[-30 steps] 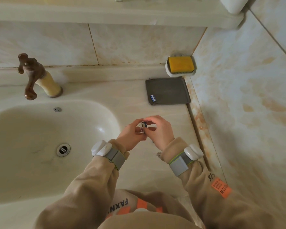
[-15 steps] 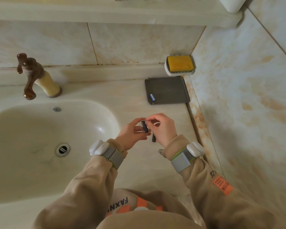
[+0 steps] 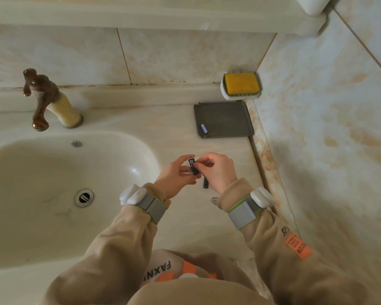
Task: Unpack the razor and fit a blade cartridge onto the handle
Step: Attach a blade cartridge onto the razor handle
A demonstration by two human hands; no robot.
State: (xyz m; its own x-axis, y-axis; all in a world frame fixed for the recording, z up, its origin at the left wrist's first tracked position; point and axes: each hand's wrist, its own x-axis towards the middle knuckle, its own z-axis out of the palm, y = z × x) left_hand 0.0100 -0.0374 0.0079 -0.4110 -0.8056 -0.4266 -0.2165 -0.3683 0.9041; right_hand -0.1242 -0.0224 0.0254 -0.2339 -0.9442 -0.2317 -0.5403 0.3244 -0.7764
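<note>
My left hand (image 3: 176,177) grips a small clear cartridge case (image 3: 188,167) over the counter, right of the basin. A dark blade cartridge (image 3: 193,165) sits in the case. My right hand (image 3: 218,170) is closed around the dark razor handle (image 3: 205,184). Only the handle's lower end shows below my fingers. My right fingertips pinch at the cartridge where handle and case meet. I cannot tell whether the cartridge is seated on the handle. A second cartridge, blue and white (image 3: 204,128), lies on the grey tray (image 3: 227,119).
The basin (image 3: 53,194) with its drain fills the left, and a brown tap (image 3: 42,100) stands behind it. A yellow sponge sits in a white dish (image 3: 241,94) by the back wall. The tiled side wall (image 3: 317,128) is close on the right. A small clear scrap (image 3: 215,200) lies by my right wrist.
Both hands have shifted slightly up and apart. The dark cartridge and clear case now show between my fingertips, and the handle's end has come into view below my right hand.
</note>
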